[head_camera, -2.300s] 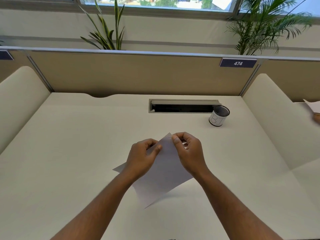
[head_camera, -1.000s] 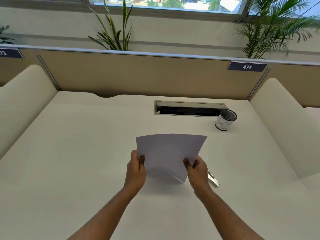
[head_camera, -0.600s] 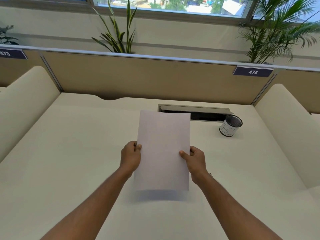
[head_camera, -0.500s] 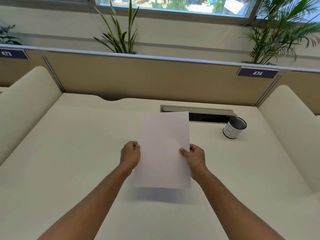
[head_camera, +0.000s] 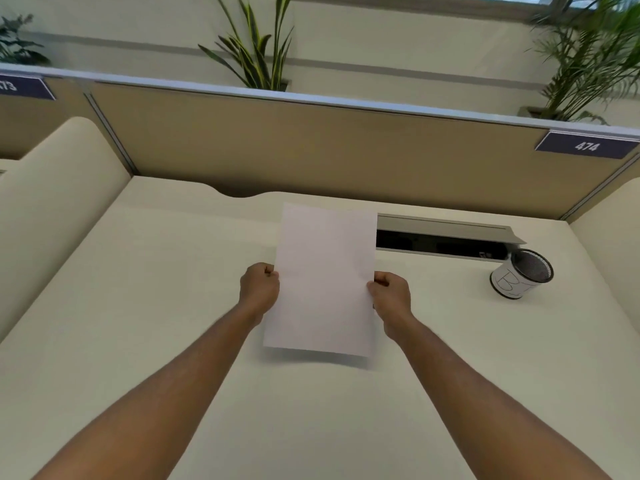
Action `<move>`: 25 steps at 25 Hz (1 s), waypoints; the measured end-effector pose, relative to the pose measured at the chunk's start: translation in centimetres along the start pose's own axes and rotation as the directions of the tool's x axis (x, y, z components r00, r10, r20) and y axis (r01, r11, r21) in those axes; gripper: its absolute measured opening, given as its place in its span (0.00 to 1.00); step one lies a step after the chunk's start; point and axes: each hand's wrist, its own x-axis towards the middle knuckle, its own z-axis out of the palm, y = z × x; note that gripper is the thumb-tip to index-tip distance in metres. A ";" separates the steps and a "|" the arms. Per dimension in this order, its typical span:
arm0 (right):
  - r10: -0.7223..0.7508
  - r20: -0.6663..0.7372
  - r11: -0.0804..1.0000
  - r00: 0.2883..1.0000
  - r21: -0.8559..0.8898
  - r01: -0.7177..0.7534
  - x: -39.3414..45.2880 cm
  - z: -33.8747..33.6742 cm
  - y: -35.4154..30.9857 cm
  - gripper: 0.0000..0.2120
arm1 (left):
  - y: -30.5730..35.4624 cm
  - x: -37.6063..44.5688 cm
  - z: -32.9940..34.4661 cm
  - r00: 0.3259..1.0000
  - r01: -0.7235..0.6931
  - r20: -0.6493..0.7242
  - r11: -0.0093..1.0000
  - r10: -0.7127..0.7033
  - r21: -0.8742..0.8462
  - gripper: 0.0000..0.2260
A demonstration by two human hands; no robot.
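Observation:
A blank white sheet of paper (head_camera: pixel 323 278) hangs flat in portrait position a little above the cream desk (head_camera: pixel 138 306), casting a shadow below its near edge. My left hand (head_camera: pixel 259 289) pinches its left edge about halfway along. My right hand (head_camera: pixel 389 295) pinches the right edge at the same height. Both arms reach forward from the bottom of the view.
A mesh pen cup (head_camera: pixel 521 278) wrapped in white paper stands at the right, beside an open cable slot (head_camera: pixel 446 239). A tan partition (head_camera: pixel 311 147) with a label reading 474 closes the back of the desk. Curved side panels (head_camera: pixel 52 202) flank it. Plants stand behind.
The sheet lay angled on the desk with both hands at its top corner. Both hands lifted it, turned it upright to portrait, and now hold it by its side edges.

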 end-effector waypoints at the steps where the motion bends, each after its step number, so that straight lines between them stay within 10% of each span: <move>1: 0.002 0.001 1.000 1.000 -0.015 -0.002 1.1 0.7 -0.1 0.12 | 0.1 1.4 -0.2 1.000 0.004 -0.006 1.000 -0.004 -0.001 0.10; 25: -0.071 -0.059 0.978 0.996 -0.200 0.058 15.0 10.0 -1.6 0.06 | -0.5 17.3 1.2 0.970 0.052 -0.239 0.998 -0.039 0.048 0.08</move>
